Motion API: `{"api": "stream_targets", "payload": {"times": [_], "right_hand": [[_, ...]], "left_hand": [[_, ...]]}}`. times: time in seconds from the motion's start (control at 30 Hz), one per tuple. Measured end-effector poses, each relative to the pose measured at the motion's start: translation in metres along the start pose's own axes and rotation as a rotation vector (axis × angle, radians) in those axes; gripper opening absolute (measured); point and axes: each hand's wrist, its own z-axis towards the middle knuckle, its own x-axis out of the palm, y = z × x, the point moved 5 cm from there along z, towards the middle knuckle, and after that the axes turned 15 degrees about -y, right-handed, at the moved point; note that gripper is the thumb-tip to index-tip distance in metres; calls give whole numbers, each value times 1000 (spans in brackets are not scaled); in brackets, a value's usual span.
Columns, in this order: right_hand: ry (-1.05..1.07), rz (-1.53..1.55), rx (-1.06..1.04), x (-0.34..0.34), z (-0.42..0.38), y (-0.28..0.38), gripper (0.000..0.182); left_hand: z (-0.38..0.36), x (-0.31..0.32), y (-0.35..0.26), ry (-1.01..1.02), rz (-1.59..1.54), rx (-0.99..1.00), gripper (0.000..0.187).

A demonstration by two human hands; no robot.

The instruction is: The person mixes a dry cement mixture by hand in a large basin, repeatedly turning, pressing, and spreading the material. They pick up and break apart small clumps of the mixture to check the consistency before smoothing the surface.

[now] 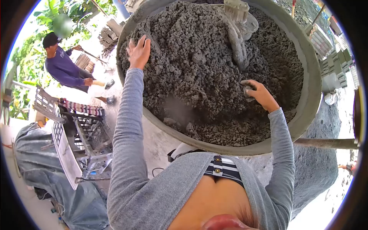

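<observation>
A large round basin (311,111) holds a heap of damp, crumbly grey mortar mix (184,65). My left hand (139,51) rests on the left slope of the heap near the rim, fingers apart, with nothing seen in it. On the right side, my right hand (262,94) is curled round a grey lump of mix (248,93), just above the darker, lower part of the heap. Beyond it a mix-coated mixer arm (234,42) runs down into the heap from a crusted post (237,10).
A person in a purple top (63,63) stands at the left with a long-handled tool. A broken plastic chair (65,149) and a tarp-covered pile (34,153) lie lower left. Stacked grey blocks (333,71) are at the right, above a wooden pole (326,143).
</observation>
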Motion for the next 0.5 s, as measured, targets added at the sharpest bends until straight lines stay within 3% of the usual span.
{"api": "stream_targets", "payload": {"times": [0.03, 0.07, 0.1, 0.23, 0.27, 0.33, 0.37, 0.4, 0.47, 0.5], "right_hand": [[-14, 160, 127, 4, 1, 5, 38], [-28, 320, 250, 8, 3, 6, 37], [-53, 308, 243, 13, 8, 0, 37], [-138, 480, 395, 38, 18, -16, 45], [-125, 470, 395, 51, 19, -13, 45], [-352, 312, 263, 66, 25, -15, 59], [-385, 278, 228, 70, 28, -23, 73], [-378, 275, 228, 61, 25, -23, 73], [-481, -37, 87, 49, 13, -6, 83], [-527, -131, 72, 46, 11, -18, 70]], "left_hand": [[-1, 4, 4, 85, -36, 14, 62], [-10, 11, 11, 123, -48, -93, 63], [-23, -5, -9, 157, -55, -200, 64], [-73, -35, -67, 199, 36, -31, 61], [-83, -36, -73, 183, 66, 48, 60], [-107, -44, -91, 157, 105, 197, 59], [-119, -44, -102, 122, 118, 286, 59], [-133, -40, -121, 89, 132, 380, 60], [-156, -46, -146, 100, 106, 481, 58], [-165, -47, -154, 112, 90, 503, 59]]}}
